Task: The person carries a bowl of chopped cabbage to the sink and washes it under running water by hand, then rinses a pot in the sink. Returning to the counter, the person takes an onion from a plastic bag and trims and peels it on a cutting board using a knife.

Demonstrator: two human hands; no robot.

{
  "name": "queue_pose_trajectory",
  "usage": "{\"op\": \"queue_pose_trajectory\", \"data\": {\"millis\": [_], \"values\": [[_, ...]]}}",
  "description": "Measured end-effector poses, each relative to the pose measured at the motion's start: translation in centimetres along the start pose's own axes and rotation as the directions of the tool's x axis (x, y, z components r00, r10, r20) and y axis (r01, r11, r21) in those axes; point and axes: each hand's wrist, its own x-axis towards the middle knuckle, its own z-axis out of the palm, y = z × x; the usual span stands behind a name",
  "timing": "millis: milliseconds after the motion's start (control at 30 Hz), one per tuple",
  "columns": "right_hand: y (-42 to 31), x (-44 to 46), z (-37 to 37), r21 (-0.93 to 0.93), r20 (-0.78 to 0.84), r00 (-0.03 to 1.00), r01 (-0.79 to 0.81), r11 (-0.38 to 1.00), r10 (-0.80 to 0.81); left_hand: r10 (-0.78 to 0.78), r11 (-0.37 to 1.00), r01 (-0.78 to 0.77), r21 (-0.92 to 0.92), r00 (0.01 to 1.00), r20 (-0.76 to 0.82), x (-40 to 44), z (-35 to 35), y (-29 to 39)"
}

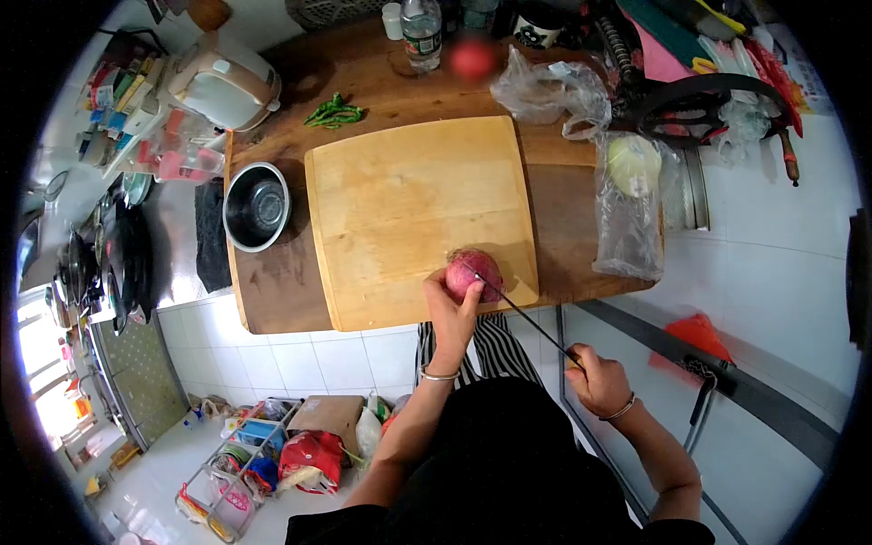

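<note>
At brd [409,200]: 1 veg [484,262], 1 knife [534,322]

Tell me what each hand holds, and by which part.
The left hand holds the red-purple vegetable by its near left side. The right hand grips the knife by its handle, which the fist mostly hides.

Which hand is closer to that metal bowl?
Left. The left hand holds the pink vegetable on the cutting board, right of the metal bowl; the right hand, gripping the knife, is farther right, beyond the table.
</note>
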Motion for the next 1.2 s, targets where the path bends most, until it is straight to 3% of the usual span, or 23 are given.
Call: {"op": "queue_pose_trajectory", "data": {"millis": [67, 167, 267, 400, 467, 500, 633, 700, 933, 1000, 1033, 1200], "values": [[-0.1, 0.2, -0.1, 0.001, -0.007, 1.000, 0.014, 1.000, -0.014, -0.043, 0.995, 0.045, -0.089, 0.999, 0.022, 0.0, 0.0, -0.3], [-0.3, 0.7, 0.0, -0.025, 0.013, 1.000, 0.017, 1.000, -0.017, 0.028, 0.997, -0.026, -0.079, 0.999, 0.026, -0.1, 0.2, -1.6], [-0.6, 1.0, 0.0, -0.039, 0.041, 0.999, 0.007, 0.999, -0.006, 0.019, 1.000, -0.019, -0.005, 0.999, 0.036, -0.1, 0.0, -1.0], [-0.6, 1.6, 0.5, -0.066, -0.009, 1.000, 0.019, 0.998, -0.020, -0.003, 0.998, 0.006, -0.060, 0.998, 0.055, 0.1, -0.1, -0.3], [-0.8, 1.9, 0.9, -0.080, 0.002, 1.000, 0.002, 0.997, -0.002, -0.151, 0.961, 0.167, -0.221, 0.985, 0.085, 0.1, -0.3, 0.9], [-1.0, 2.4, 0.9, -0.095, 0.006, 1.000, -0.002, 0.995, 0.003, -0.148, 0.961, 0.162, -0.222, 0.986, 0.081, 0.3, -0.3, 0.5], [-1.6, 3.5, 0.8, -0.114, -0.034, 0.999, 0.017, 0.993, -0.021, -0.044, 0.994, 0.050, -0.095, 0.997, 0.063, 0.2, 0.0, -1.1], [-2.2, 5.0, 1.1, -0.161, 0.115, 0.989, -0.076, 0.984, 0.095, -0.011, 0.997, 0.017, -0.076, 0.997, 0.071, -0.7, -0.1, -1.2], [-2.1, 6.4, 2.5, -0.210, -0.029, 0.999, -0.024, 0.977, 0.018, -0.045, 0.990, 0.061, -0.124, 0.990, 0.132, -0.9, 0.0, -1.6], [-1.2, 8.6, 4.0, -0.265, 0.008, 1.000, 0.001, 0.964, 0.001, 0.079, 0.993, -0.071, -0.090, 0.992, 0.097, -1.4, 0.4, -1.9], [-0.6, 9.1, 4.6, -0.260, 0.005, 1.000, 0.009, 0.966, -0.009, 0.030, 1.000, -0.029, -0.011, 0.995, 0.099, -1.4, 0.2, -1.2], [1.9, 9.3, 5.8, -0.211, -0.043, 0.999, -0.008, 0.977, -0.001, 0.139, 0.984, -0.147, 0.105, 0.987, 0.080, -1.2, 0.3, 0.1]]}}
